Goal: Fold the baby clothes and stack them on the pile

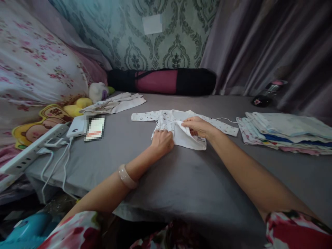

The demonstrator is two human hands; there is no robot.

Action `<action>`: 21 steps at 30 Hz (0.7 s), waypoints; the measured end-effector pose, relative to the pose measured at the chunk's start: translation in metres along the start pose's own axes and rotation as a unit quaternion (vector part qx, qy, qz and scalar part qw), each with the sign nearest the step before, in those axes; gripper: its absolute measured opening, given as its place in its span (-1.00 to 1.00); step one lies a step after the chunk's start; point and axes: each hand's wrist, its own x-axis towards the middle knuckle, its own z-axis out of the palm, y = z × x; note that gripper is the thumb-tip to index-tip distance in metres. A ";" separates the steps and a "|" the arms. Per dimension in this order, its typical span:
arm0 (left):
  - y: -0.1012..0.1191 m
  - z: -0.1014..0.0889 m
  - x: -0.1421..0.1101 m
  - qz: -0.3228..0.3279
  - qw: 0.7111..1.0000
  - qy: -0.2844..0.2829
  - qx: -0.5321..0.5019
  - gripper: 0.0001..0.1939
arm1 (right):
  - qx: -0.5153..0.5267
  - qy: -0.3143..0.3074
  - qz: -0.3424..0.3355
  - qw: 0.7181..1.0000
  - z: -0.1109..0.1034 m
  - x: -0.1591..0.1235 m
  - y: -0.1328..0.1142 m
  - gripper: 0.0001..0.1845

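Observation:
A small white baby shirt [166,119] with tiny dark spots lies spread on the grey bed sheet [181,180], its sleeves stretched left and right. My left hand [163,141] is closed on the shirt's lower left edge, pressing it to the sheet. My right hand [197,127] pinches a front flap of the shirt and holds it folded over the middle. A pale bangle [126,177] sits on my left wrist.
A stack of folded clothes [285,133] lies at the right. Another pale garment [114,103] lies at the back left beside plush toys [97,91]. A power strip [31,148], charger [76,127], cables and a phone [94,128] sit at the left edge. A rolled mat [160,81] lies against the wall.

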 end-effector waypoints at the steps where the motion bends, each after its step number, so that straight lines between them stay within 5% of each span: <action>1: 0.000 -0.002 0.001 0.006 1.000 -0.004 0.000 -0.74 | 0.000 -0.001 0.001 1.000 0.000 0.000 -0.001 -0.90; 8: -0.001 -0.016 0.016 -0.046 0.986 0.035 -0.155 -0.73 | 0.004 -0.002 -0.018 1.000 0.001 0.000 -0.010 -0.88; 11: 0.006 -0.006 0.017 0.021 0.979 0.025 -0.201 -0.71 | -0.020 -0.003 -0.042 0.999 0.003 0.003 -0.009 -0.89; 16: 0.016 0.004 0.000 0.139 0.983 0.019 -0.122 -0.71 | -0.147 -0.015 -0.080 0.986 0.011 0.013 0.013 -0.92; 19: 0.008 -0.007 -0.008 0.106 0.984 -0.008 -0.143 -0.74 | -0.229 -0.077 -0.088 0.966 0.014 0.012 0.022 -0.82; 21: -0.005 -0.014 -0.008 0.020 0.984 0.005 -0.177 -0.74 | -0.272 -0.151 -0.085 0.947 0.013 0.011 0.021 -0.75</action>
